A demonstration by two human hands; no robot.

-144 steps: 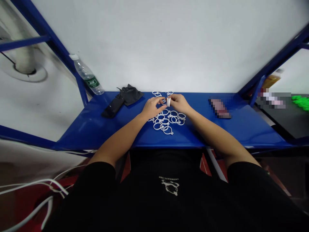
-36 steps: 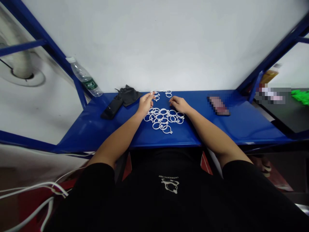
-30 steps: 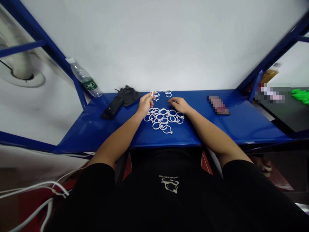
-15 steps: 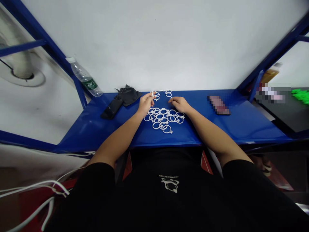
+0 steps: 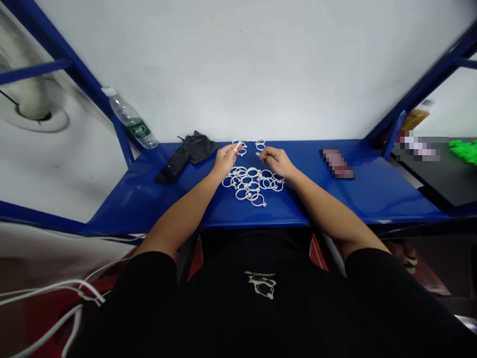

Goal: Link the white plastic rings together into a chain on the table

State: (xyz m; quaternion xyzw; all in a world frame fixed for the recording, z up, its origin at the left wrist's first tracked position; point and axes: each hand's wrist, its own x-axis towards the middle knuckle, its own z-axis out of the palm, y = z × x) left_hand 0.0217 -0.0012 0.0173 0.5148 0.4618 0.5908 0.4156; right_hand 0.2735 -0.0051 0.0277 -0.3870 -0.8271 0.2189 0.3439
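Note:
My left hand point(image 5: 225, 160) is closed in a pinch on a white plastic ring point(image 5: 237, 146), seen nearly edge-on at the fingertips. Facing it across a small gap, my right hand point(image 5: 276, 161) has its fingers curled together, with a small white piece point(image 5: 258, 154) poking out at the tips; its kind is too small to make out. Between my forearms lies a loose pile of white plastic rings point(image 5: 253, 186), each with a little tab. Beyond my hands, a few more rings point(image 5: 260, 147) rest near the wall.
On the blue table point(image 5: 179, 204), a black phone point(image 5: 172, 168) and a crumpled black bag point(image 5: 198, 147) lie to the left. A plastic bottle point(image 5: 130, 119) leans at the left frame. A blurred-out phone-like object point(image 5: 337, 163) lies right. Blue posts point(image 5: 417, 84) bound the sides.
A white piece now sticks out from my right fingertips, which have shifted slightly. The white ring in my left hand has tilted from upright to slanting. The pile looks unchanged.

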